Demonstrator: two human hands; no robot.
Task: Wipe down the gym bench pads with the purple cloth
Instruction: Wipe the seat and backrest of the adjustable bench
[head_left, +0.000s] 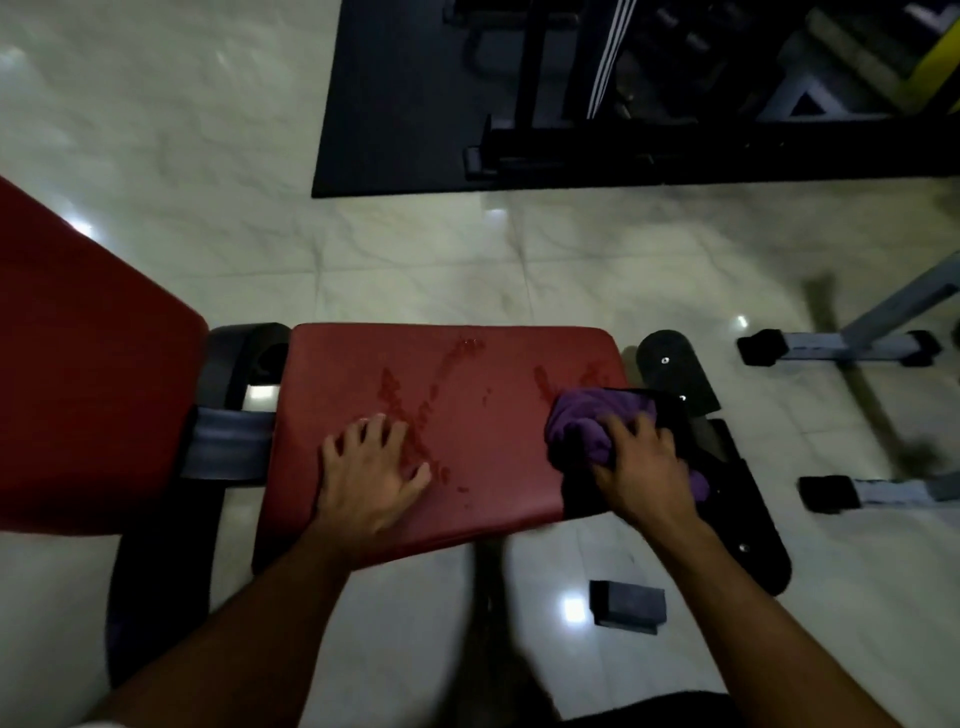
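The red seat pad (467, 405) lies across the middle of the view, with wet streaks (415, 410) on its surface. The left hand (371, 470) rests flat on the near left part of the pad, fingers straight and spread, holding nothing. The right hand (641, 467) grips the bunched purple cloth (582, 426) at the pad's right end, its fingers curled over the fabric. A larger red back pad (78, 374) rises at the far left, apart from the seat pad across a gap in the black frame (244, 364). On the pale tiled floor (415, 249), a dark mat (395, 104) lies farther off.
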